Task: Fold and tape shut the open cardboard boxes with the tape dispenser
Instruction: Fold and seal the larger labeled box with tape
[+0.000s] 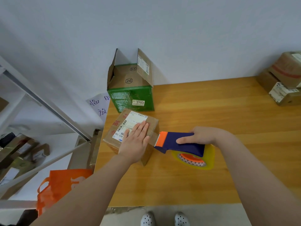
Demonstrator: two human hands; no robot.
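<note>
Tape dispenser (182,142), gripped by the curled right hand (200,135), lies just right of the small cardboard box (112,141) at the tabletop's (211,111) left edge, its tape (154,137) stretched leftward toward the flat, pressing left hand (136,141).

Single head-worn wide-angle view, tilted steeply down.
Looks forward and down from above the person's forearms, close over the wooden table (228,111); left hand (136,141) and right hand (201,136) sit mid-frame, wall (146,22) fills the top, shoes (147,219) at bottom centre, shelving (53,110) at left edge.
</note>
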